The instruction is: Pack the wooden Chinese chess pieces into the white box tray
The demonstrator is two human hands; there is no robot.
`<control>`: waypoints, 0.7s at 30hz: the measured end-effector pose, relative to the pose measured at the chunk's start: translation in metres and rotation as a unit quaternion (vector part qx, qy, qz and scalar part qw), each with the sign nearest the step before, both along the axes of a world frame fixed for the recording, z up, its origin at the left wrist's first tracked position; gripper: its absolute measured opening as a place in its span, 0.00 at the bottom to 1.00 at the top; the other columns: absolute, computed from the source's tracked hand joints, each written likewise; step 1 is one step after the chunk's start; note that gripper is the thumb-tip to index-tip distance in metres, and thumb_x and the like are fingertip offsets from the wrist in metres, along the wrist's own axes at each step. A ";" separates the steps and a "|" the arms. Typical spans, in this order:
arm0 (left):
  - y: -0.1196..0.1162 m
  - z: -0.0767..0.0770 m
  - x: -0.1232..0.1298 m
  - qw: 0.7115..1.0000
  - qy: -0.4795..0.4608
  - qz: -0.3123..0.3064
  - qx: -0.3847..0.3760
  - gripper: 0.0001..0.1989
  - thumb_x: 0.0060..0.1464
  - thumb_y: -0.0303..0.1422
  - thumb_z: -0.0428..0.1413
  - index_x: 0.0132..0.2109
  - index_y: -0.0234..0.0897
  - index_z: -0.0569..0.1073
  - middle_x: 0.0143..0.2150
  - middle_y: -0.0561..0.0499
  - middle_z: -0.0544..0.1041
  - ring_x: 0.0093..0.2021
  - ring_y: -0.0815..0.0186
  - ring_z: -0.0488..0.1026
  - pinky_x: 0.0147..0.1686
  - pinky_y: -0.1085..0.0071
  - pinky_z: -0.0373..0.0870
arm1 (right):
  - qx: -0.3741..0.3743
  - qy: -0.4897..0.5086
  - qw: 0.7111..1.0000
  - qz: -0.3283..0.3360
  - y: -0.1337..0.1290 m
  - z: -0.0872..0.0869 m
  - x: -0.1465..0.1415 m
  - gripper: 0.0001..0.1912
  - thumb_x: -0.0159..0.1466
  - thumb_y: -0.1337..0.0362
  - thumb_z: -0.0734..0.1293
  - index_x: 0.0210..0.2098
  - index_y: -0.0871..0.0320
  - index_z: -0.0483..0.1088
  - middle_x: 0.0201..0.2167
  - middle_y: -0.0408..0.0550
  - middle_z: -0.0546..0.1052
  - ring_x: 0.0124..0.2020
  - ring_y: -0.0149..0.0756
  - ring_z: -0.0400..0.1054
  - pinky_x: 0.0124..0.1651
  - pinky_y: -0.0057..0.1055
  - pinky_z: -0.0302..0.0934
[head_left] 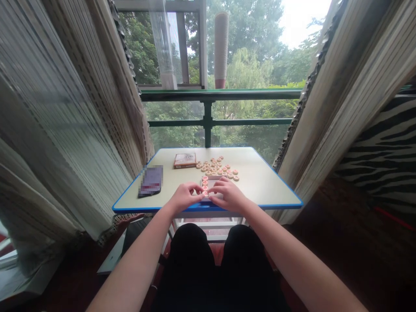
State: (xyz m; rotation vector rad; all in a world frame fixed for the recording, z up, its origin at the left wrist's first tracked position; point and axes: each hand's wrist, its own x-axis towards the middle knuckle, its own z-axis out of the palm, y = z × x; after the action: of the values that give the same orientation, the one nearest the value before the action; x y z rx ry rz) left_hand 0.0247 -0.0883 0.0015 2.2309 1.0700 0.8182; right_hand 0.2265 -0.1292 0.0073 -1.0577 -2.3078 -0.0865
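From here, the row of red-marked discs [205, 183] runs near to far along the open tray's [213, 179] left side, its nearest disc [205, 194] between the left hand [186, 196] and right hand [230, 196], fingers bent close, though I cannot tell whether either grips it.

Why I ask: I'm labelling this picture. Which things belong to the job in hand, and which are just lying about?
Belongs, it seems:
open tray, by left hand and right hand
red-marked xiangqi discs lined up in it
loose xiangqi discs beyond it
flat printed box or lid, probably the set's

Just lying about, probably:
blurred dark phone-like object, at left
tall ribbed stack, probably cups
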 end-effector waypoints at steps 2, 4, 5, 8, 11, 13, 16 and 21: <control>0.000 -0.001 0.000 1.000 -0.001 0.000 0.005 0.14 0.44 0.40 0.57 0.34 0.34 0.77 0.25 0.54 0.69 0.25 0.72 0.60 0.24 0.75 0.57 | 0.000 -0.002 1.000 -0.002 0.000 0.000 0.000 0.10 0.59 0.60 0.64 0.38 0.55 0.74 0.28 0.48 0.72 0.33 0.35 0.60 0.39 0.34 0.58; 0.000 -0.002 0.000 1.000 -0.002 -0.001 0.014 0.13 0.44 0.40 0.57 0.34 0.34 0.77 0.26 0.54 0.69 0.25 0.72 0.60 0.24 0.75 0.57 | 0.003 -0.009 1.000 -0.001 -0.001 0.000 0.000 0.10 0.59 0.60 0.64 0.37 0.55 0.75 0.28 0.48 0.72 0.32 0.35 0.59 0.39 0.34 0.58; 0.000 -0.002 0.000 1.000 -0.002 -0.001 0.019 0.13 0.44 0.39 0.57 0.34 0.34 0.76 0.26 0.54 0.69 0.25 0.72 0.60 0.24 0.75 0.57 | 0.006 -0.013 1.000 0.000 -0.001 0.000 0.000 0.10 0.59 0.61 0.64 0.37 0.55 0.74 0.28 0.48 0.72 0.32 0.35 0.59 0.39 0.34 0.58; 0.000 -0.002 0.001 1.000 0.002 -0.003 0.024 0.13 0.44 0.39 0.57 0.34 0.34 0.76 0.26 0.54 0.69 0.24 0.72 0.60 0.24 0.76 0.57 | 0.025 -0.027 0.999 0.004 -0.003 0.000 0.000 0.10 0.60 0.61 0.63 0.38 0.55 0.74 0.28 0.48 0.72 0.32 0.35 0.59 0.38 0.34 0.57; -0.001 -0.002 0.001 1.000 0.011 -0.008 0.025 0.13 0.46 0.39 0.56 0.34 0.34 0.77 0.26 0.54 0.70 0.24 0.72 0.60 0.24 0.76 0.58 | 0.043 -0.042 0.998 0.011 -0.005 0.000 0.000 0.11 0.60 0.61 0.63 0.39 0.55 0.74 0.28 0.48 0.72 0.31 0.34 0.59 0.37 0.33 0.55; -0.002 -0.002 0.001 0.999 0.018 -0.020 0.043 0.12 0.47 0.38 0.56 0.34 0.35 0.77 0.26 0.53 0.72 0.24 0.72 0.62 0.26 0.75 0.60 | 0.048 -0.052 0.997 0.013 -0.005 -0.001 0.000 0.11 0.60 0.61 0.63 0.39 0.54 0.74 0.28 0.47 0.72 0.30 0.34 0.58 0.35 0.32 0.54; -0.003 -0.003 0.001 0.995 0.026 -0.031 0.088 0.10 0.48 0.35 0.56 0.35 0.36 0.78 0.27 0.52 0.73 0.25 0.72 0.64 0.29 0.74 0.62 | 0.048 -0.060 0.997 0.012 -0.004 -0.001 0.000 0.10 0.60 0.61 0.63 0.38 0.53 0.74 0.27 0.47 0.72 0.30 0.34 0.58 0.34 0.32 0.54; -0.006 -0.006 0.000 0.992 0.017 -0.024 0.120 0.10 0.48 0.34 0.56 0.37 0.37 0.78 0.29 0.51 0.73 0.25 0.71 0.65 0.30 0.74 0.64 | 0.042 -0.068 0.997 0.010 -0.004 -0.002 0.001 0.10 0.60 0.61 0.63 0.39 0.53 0.74 0.28 0.47 0.72 0.31 0.34 0.58 0.35 0.32 0.54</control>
State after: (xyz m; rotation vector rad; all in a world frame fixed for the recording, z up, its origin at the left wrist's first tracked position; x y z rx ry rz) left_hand 0.0246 -0.0939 -0.0043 2.4674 0.9741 0.9323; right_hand 0.2273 -0.1328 0.0053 -1.0143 -2.4126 -0.2537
